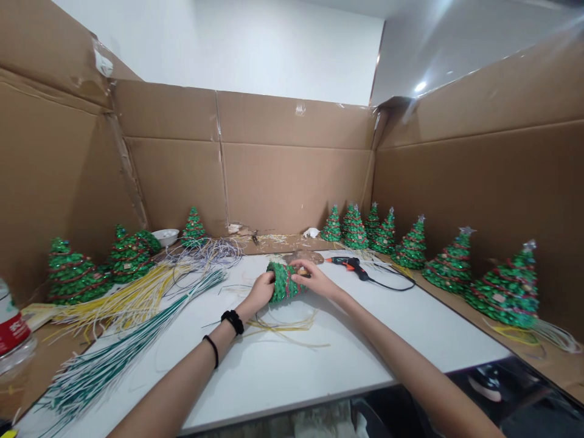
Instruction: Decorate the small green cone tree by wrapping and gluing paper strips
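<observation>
A small green Christmas tree [283,285] with red trim is held just above the white table, lying on its side. My left hand [260,291] is closed around its left end. At the tree's right end, my right hand [314,278] is closed, its bent thumb and fingers touching it; whether they pinch some small part there is hidden. Loose yellow and dark strands [287,327] lie on the table below. Beyond my right hand rests a black and orange glue gun [349,264] with its cord.
Bundles of green-white strands [132,347] and yellow strands [123,298] spread over the left side. Several decorated trees [449,261] stand along the right edge, others [75,274] at the left. A white bowl [166,236] sits behind. Cardboard walls [296,182] enclose the white table [347,359].
</observation>
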### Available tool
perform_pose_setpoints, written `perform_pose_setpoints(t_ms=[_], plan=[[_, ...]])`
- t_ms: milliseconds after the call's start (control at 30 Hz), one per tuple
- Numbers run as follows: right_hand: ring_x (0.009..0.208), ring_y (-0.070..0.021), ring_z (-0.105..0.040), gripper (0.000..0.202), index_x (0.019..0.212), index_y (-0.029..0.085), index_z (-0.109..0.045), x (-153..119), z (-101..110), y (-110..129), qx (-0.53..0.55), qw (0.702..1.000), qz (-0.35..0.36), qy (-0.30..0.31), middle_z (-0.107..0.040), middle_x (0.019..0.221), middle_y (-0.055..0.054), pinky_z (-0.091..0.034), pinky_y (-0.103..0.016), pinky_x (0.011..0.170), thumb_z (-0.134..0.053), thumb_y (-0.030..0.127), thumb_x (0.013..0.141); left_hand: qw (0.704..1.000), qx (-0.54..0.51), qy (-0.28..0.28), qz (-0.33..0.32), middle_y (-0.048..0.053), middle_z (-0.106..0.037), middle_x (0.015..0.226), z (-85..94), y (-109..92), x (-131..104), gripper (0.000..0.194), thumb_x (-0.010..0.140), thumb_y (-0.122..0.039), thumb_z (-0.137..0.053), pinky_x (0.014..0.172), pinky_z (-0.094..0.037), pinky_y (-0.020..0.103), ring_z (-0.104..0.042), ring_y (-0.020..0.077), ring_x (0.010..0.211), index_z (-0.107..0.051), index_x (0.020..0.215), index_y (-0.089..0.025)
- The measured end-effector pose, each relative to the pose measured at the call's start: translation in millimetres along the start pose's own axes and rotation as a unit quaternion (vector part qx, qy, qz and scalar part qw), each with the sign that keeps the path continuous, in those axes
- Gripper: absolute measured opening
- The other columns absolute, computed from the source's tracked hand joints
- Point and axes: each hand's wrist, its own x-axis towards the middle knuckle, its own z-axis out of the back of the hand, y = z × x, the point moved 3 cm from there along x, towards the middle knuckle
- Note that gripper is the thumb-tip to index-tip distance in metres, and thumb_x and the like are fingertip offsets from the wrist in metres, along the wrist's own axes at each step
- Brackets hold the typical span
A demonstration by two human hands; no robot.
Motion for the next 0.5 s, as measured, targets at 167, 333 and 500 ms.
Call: perform_pose_setpoints(t_ms=[167,333,500], plan=[[0.097,-0.0229,-0.051,0.045,0.106,0.02,-0.06,-0.2,1.1,2.0,-0.007,1.0,0.006,-0.002,-0.059,0.097,-0.006,-0.037,-0.038,0.091,-0.057,0.056,0.077,0.999,-0.039,0.021,-0.007,0.005,-0.067,0.065,-4.1,-0.9,-0.3,0.022,0.069,-0.032,-0.059,0.061,-0.046,0.026,-0.059,0.0177,0.067,-0.066,0.066,-0.011],[0.097,-0.0223,-0.05,0.042,0.106,0.022,-0.059,-0.2,1.2,2.6,-0.015,1.0,0.015,-0.002,-0.059,0.099,-0.005,-0.037,-0.037,0.091,-0.057,0.054,0.079,0.999,-0.051,0.016,-0.002,0.004,-0.066,0.063,-5.4,-3.4,-1.9,0.021,0.069,-0.032,-0.061,0.06,-0.045,0.025,-0.06,0.0185,0.07,-0.066,0.066,-0.012],[0.096,-0.0224,-0.049,0.042,0.106,0.022,-0.059,0.0,-0.3,0.6,-0.019,1.0,0.015,0.001,-0.059,0.097,-0.005,-0.036,-0.037,0.09,-0.056,0.054,0.079,0.998,-0.062,0.023,-0.003,0.004,-0.066,0.062,-6.4,-8.8,-4.3,0.022,0.069,-0.034,-0.06,0.06,-0.045,0.025,-0.059,0.0182,0.069,-0.066,0.066,-0.013]])
